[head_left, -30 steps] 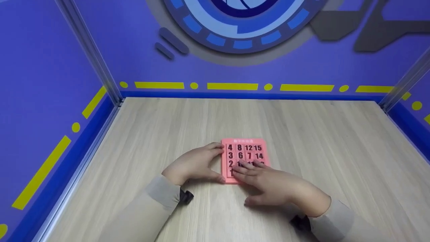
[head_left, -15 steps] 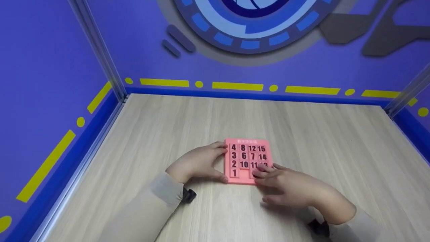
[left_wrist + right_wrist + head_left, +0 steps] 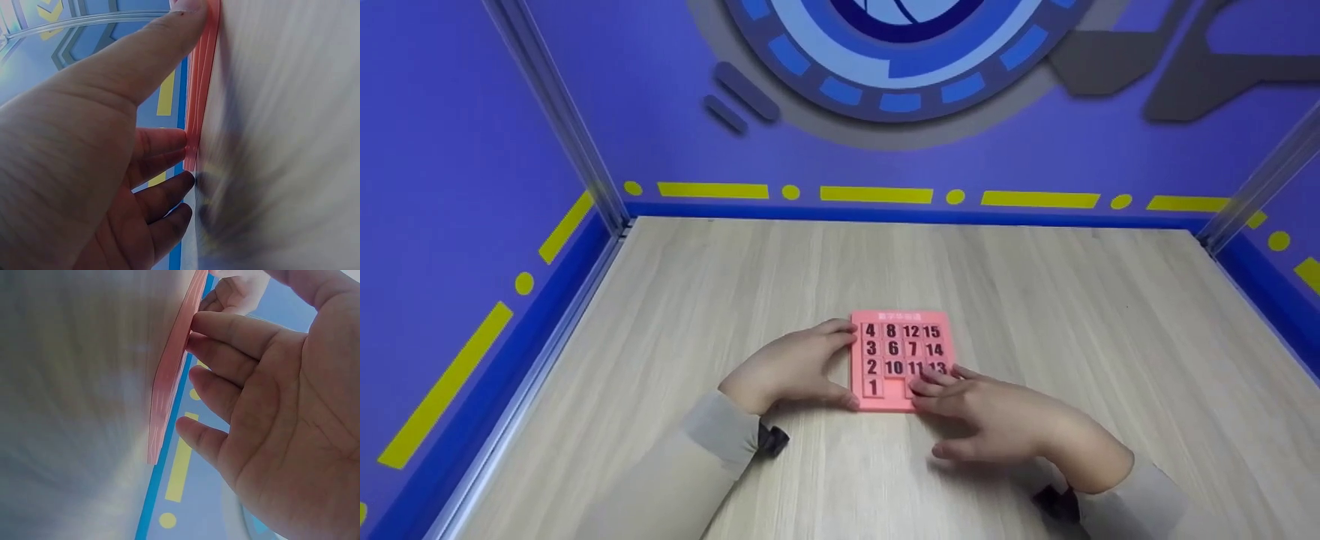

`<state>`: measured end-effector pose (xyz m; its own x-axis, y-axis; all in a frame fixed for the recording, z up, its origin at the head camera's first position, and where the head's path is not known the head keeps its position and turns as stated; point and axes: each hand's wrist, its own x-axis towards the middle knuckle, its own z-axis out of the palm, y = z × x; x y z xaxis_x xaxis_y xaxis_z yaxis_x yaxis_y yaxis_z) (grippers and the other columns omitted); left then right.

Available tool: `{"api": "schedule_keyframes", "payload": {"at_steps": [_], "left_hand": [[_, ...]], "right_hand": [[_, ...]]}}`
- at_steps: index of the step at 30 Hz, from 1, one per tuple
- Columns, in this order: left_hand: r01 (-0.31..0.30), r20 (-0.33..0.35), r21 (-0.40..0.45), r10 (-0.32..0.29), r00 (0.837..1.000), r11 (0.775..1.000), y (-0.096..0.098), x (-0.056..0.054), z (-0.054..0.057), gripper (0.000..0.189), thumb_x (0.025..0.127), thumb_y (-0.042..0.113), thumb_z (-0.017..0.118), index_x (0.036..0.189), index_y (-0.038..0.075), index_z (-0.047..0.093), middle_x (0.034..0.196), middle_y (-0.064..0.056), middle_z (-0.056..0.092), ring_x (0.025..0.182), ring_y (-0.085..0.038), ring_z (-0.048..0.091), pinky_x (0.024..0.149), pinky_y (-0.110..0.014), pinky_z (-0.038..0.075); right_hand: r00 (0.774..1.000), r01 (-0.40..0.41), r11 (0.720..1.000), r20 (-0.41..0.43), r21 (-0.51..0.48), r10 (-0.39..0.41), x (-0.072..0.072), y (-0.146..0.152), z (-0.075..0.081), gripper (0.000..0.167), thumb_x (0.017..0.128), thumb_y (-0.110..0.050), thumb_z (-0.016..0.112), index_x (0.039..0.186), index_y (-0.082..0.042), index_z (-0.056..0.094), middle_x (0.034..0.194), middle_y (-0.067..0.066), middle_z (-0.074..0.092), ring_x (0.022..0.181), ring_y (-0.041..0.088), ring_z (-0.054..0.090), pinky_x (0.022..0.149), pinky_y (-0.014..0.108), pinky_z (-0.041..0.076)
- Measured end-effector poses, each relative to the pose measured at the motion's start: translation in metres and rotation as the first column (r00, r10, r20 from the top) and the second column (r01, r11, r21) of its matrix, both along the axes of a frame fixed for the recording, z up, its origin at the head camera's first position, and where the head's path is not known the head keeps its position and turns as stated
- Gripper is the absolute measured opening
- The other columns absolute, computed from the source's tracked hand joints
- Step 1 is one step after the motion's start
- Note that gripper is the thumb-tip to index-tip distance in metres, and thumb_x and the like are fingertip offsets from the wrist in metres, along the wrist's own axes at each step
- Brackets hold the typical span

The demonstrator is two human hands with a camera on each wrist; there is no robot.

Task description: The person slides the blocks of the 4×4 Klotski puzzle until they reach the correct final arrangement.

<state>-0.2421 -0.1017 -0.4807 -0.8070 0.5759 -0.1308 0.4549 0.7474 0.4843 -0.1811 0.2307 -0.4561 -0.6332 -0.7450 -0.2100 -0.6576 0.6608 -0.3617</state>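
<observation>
A pink sliding number puzzle lies flat on the table. Its top rows read 4, 8, 12, 15 and 3, 6, 7, 14. Below come 2, 10, 11 and a partly covered 13. In the bottom row, a bare slot sits right of the 1 tile. My left hand touches the puzzle's left edge, thumb at the near corner and fingertips farther up. My right hand reaches over the lower right corner, fingertips on the tiles there; the tiles under them are hidden. In the right wrist view its fingers extend loosely.
The pale wood-grain table stretches around the puzzle on all sides. A blue-purple printed wall closes off the back, and side panels stand left and right with metal corner posts.
My right hand has moved right across the bottom of the puzzle, uncovering the 10 tile and the bare slot; over the last half second it barely shifts. The left hand stays at the edge.
</observation>
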Motion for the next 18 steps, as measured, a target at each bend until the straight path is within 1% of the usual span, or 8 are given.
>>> {"api": "schedule_keyframes", "payload": {"at_steps": [3, 7, 12, 18], "left_hand": [[0.006, -0.004, 0.008, -0.006, 1.0, 1.0, -0.0005, -0.0008, 0.0009, 0.113, 0.082, 0.062, 0.096, 0.173, 0.013, 0.048, 0.186, -0.004, 0.038, 0.171, -0.028, 0.041, 0.142, -0.045, 0.036], [0.007, -0.002, 0.011, -0.007, 1.0, 1.0, -0.0008, -0.0019, 0.0005, 0.114, 0.082, 0.062, 0.096, 0.173, 0.012, 0.048, 0.186, -0.004, 0.038, 0.171, -0.027, 0.041, 0.143, -0.045, 0.036], [-0.007, -0.004, 0.007, 0.007, 1.0, 1.0, -0.0008, -0.0025, -0.0001, 0.115, 0.08, 0.063, 0.097, 0.173, 0.014, 0.048, 0.186, -0.003, 0.037, 0.171, -0.027, 0.04, 0.143, -0.045, 0.034], [-0.002, -0.003, 0.002, 0.002, 1.0, 1.0, 0.0023, -0.0014, 0.0008, 0.116, 0.08, 0.064, 0.097, 0.173, 0.014, 0.049, 0.186, -0.002, 0.037, 0.17, -0.028, 0.042, 0.142, -0.046, 0.036]], "right_hand": [[1.0, 0.001, 1.0, 0.004, -0.004, -0.001, -0.0007, -0.001, -0.0001, 0.077, 0.105, -0.058, 0.071, 0.167, -0.015, 0.058, 0.178, 0.007, 0.049, 0.169, 0.036, 0.043, 0.142, 0.067, 0.027], [1.0, -0.005, 1.0, -0.01, 0.002, 0.005, -0.0016, -0.0018, -0.0003, 0.078, 0.105, -0.059, 0.071, 0.167, -0.015, 0.057, 0.176, 0.007, 0.051, 0.168, 0.034, 0.045, 0.142, 0.066, 0.029], [1.0, -0.012, 1.0, -0.014, 0.01, 0.012, -0.0028, -0.0024, -0.0001, 0.079, 0.106, -0.06, 0.069, 0.168, -0.014, 0.055, 0.176, 0.007, 0.052, 0.168, 0.034, 0.045, 0.142, 0.064, 0.028], [1.0, -0.028, 1.0, -0.01, 0.006, 0.029, -0.0002, -0.0018, -0.0004, 0.08, 0.106, -0.061, 0.068, 0.17, -0.016, 0.053, 0.178, 0.006, 0.049, 0.169, 0.034, 0.043, 0.141, 0.066, 0.029]]}}
